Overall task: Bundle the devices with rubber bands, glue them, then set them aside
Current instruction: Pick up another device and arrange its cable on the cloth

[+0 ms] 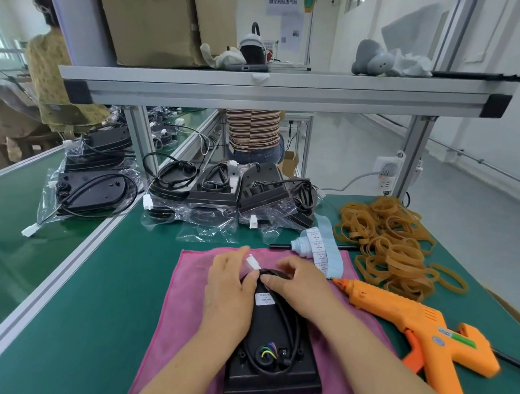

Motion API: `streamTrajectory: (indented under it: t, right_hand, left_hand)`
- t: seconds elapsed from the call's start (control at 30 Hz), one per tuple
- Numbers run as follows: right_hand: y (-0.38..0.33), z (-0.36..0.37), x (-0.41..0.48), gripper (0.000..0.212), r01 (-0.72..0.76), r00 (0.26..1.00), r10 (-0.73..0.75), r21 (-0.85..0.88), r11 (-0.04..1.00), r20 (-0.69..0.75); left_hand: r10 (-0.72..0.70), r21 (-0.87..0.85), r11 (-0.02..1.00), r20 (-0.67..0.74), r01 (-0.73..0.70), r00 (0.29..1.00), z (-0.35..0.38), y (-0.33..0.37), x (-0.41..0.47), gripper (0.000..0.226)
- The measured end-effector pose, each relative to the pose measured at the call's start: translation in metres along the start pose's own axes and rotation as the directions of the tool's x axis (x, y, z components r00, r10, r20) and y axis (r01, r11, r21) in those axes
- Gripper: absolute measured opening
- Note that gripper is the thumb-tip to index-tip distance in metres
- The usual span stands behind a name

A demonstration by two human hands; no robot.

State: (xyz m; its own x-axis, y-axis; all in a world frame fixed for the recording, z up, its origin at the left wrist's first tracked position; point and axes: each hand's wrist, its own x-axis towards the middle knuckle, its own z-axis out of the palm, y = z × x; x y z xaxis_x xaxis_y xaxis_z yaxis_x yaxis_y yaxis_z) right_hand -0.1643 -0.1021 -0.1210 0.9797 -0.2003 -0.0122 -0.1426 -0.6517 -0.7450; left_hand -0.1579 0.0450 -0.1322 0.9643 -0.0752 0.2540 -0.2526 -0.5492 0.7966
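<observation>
Black device (272, 355): lower centre, flat on pink cloth (173, 312) on the counter (100, 279); looks rigid, light and smooth.
Looped cable (290, 317): probably springy, likely to uncoil.
Left grip (228, 284): pinching the cable beside white connector (253, 262).
Right grip (296, 284): curled round the loop's top.
Best hold: clamp the loop against the casing.

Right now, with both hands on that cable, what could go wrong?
The left hand and right hand pinch the unbanded coiled black cable; reaching for the tan rubber-band pile could let the coil spring open. The orange glue gun has its nozzle by the pink cloth and might drip on it.
</observation>
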Motion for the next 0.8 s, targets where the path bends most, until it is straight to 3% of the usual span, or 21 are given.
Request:
streamTrajectory:
  t: [0.03, 0.1, 0.17, 0.23, 0.33, 0.47, 0.6, 0.7, 0.8]
  right_hand:
    - [0.001, -0.001, 0.0, 0.03, -0.008, 0.999, 0.011, -0.052, 0.999, 0.047]
    - [0.001, -0.003, 0.0, 0.038, 0.01, 0.997, 0.001, -0.141, 0.99, 0.081]
    - [0.001, -0.004, 0.001, 0.045, 0.088, 0.996, -0.082, -0.199, 0.976, 0.035]
    - [0.0, -0.005, 0.002, 0.045, 0.153, 0.987, -0.159, -0.238, 0.959, -0.006]
    - [-0.003, -0.006, 0.002, 0.04, 0.15, 0.989, -0.147, -0.225, 0.963, 0.03]
    - [-0.004, -0.007, 0.001, 0.024, 0.157, 0.988, -0.156, -0.136, 0.978, 0.017]
    - [-0.003, -0.004, 0.003, 0.015, 0.159, 0.987, -0.159, -0.014, 0.987, -0.003]
    - [0.0, -0.002, 0.004, 0.015, 0.166, 0.986, -0.166, -0.005, 0.986, 0.001]
    - [0.003, 0.0, 0.005, 0.017, 0.188, 0.982, -0.188, -0.004, 0.982, -0.004]
  left_hand:
    - [-0.067, -0.032, 0.997, 0.036, 0.069, 0.997, 0.0, -0.001, 0.002, 0.041]
    - [-0.139, -0.004, 0.99, 0.116, 0.141, 0.983, -0.003, 0.002, 0.004, 0.022]
    - [-0.153, 0.043, 0.988, 0.163, 0.148, 0.975, -0.004, 0.002, 0.006, 0.047]
    - [-0.126, 0.076, 0.99, 0.159, 0.115, 0.979, -0.006, 0.0, 0.008, 0.05]
    - [-0.067, 0.084, 0.995, 0.193, 0.052, 0.979, -0.008, -0.003, 0.011, 0.045]
    - [-0.073, -0.023, 0.997, 0.127, 0.077, 0.989, -0.008, -0.005, 0.01, 0.027]
    - [-0.032, 0.139, 0.99, 0.125, 0.015, 0.992, -0.007, -0.005, 0.01, 0.03]
    - [0.094, 0.267, 0.959, 0.03, -0.098, 0.995, -0.006, -0.003, 0.009, 0.023]
    - [0.185, 0.339, 0.913, 0.148, -0.225, 0.972, -0.005, -0.004, 0.016, 0.036]
